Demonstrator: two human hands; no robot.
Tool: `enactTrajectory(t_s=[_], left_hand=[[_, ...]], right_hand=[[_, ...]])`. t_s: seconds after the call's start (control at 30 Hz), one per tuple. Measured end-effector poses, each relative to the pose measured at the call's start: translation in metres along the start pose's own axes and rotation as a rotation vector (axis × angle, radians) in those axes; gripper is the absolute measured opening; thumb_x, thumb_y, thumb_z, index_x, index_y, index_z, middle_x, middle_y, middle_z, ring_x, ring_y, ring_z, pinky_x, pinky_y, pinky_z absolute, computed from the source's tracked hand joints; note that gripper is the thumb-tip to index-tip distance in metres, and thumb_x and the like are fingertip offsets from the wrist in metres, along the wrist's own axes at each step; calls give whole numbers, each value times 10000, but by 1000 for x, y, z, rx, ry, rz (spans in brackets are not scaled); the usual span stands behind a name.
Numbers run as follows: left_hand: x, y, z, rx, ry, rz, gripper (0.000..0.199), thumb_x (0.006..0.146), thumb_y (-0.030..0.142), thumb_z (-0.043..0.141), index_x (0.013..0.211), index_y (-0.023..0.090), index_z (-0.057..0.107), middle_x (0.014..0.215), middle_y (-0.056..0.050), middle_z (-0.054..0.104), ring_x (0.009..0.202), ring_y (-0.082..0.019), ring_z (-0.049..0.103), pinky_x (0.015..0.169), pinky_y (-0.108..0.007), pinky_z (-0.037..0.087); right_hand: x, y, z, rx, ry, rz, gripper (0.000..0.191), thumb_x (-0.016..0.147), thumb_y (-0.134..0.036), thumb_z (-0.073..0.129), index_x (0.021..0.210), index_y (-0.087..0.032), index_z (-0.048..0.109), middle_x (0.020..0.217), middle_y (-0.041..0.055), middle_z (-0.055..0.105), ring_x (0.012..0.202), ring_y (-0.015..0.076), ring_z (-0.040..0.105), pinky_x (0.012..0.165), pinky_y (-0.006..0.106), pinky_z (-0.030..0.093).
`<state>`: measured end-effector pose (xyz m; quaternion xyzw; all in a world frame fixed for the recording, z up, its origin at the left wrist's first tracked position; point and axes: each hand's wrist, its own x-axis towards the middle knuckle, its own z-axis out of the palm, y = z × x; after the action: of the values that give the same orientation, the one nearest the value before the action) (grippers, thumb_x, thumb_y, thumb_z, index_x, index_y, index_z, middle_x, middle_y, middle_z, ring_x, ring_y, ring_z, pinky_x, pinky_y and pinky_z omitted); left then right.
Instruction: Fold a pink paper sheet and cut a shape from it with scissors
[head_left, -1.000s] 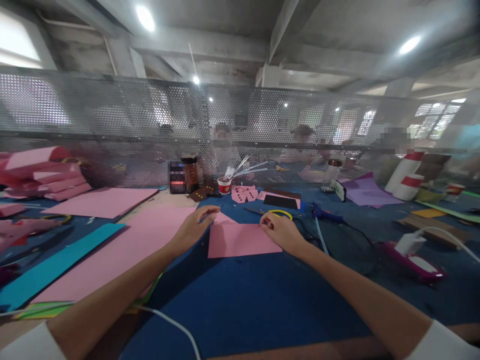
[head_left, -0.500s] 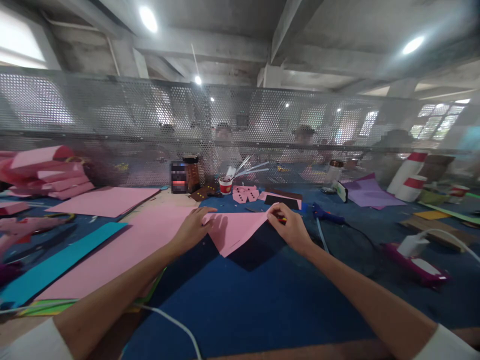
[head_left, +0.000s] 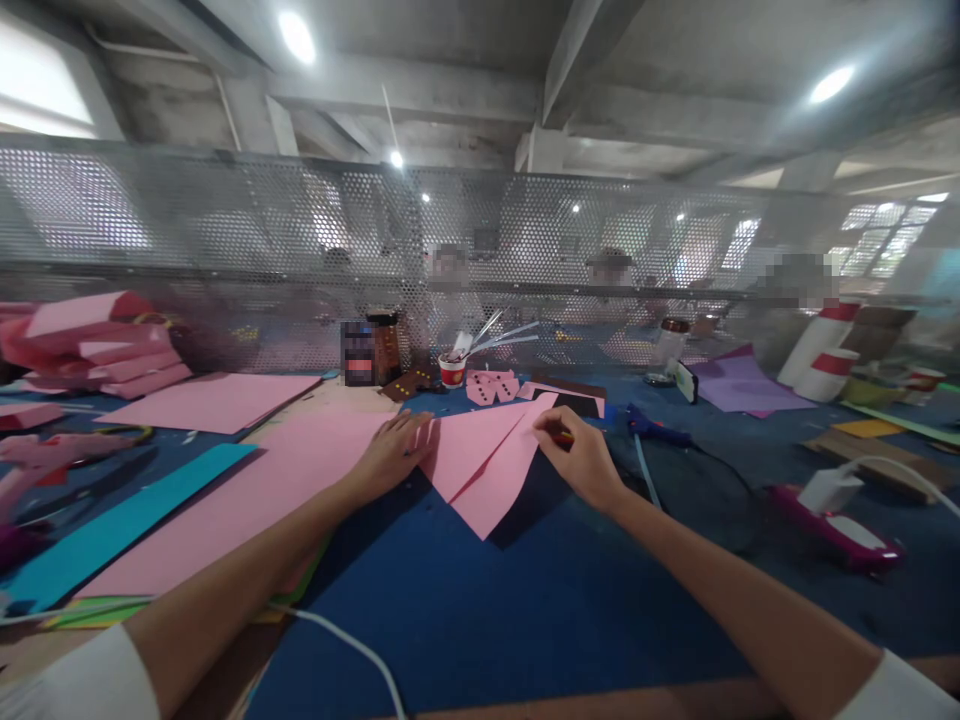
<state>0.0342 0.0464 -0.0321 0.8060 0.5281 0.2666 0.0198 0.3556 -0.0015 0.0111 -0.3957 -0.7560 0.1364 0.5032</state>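
1. Right there in the middle of the blue-topped bench (head_left: 465, 620), a thin pink sheet of paper (head_left: 480, 455) lies between the two hands, doubled over on a slant, one corner jutting towards the person.
2. The left hand (head_left: 394, 445) rests palm down at the sheet's left end, its fingers laid out almost flat over the paper and slightly spread.
3. The right hand (head_left: 576, 450) is at the sheet's right edge, thumb and forefinger drawn together, pinching the paper near its upper corner; the edge below curves and throws a shadow.
4. Just beyond the sheet I see small pink paper pieces with black dots (head_left: 491, 387), and next to them a red-and-white paper cup (head_left: 452, 374) with clear sticks poking out.
5. Over by the left forearm are a large pink paper sheet (head_left: 225, 500) and a long teal strip (head_left: 127, 528).
6. Past the right hand lies a dark blue glue gun (head_left: 660, 428), with a purple paper sheet (head_left: 742, 382) farther back.
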Motion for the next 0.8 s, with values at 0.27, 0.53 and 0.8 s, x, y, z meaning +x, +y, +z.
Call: enactTrajectory(t_s=[0.27, 0.53, 0.8], left_hand=[[4, 10, -13, -106, 123, -25, 395, 847, 313, 501, 1216, 197, 585, 1169, -104, 633, 1133, -293, 532, 1012, -466, 399], [7, 21, -46, -280, 271, -63, 272, 866, 378, 486, 966, 176, 640, 977, -68, 670, 914, -225, 625, 825, -351, 506], [4, 47, -92, -391, 166, -100, 287, 821, 434, 582, 947, 189, 660, 924, -49, 704, 861, -228, 647, 758, -315, 480]], right_hand=[[-2, -7, -2, 1, 2, -70, 106, 886, -228, 520, 939, -221, 611, 949, 32, 673, 897, 170, 633, 831, 289, 501], [4, 4, -1, 103, 86, 8, 159, 885, -272, 543, 964, -207, 664, 961, 38, 686, 865, 176, 645, 791, 299, 522], [15, 5, -10, 284, 151, 139, 179, 839, -308, 594, 949, -184, 664, 953, 55, 687, 830, 181, 652, 753, 302, 537]])
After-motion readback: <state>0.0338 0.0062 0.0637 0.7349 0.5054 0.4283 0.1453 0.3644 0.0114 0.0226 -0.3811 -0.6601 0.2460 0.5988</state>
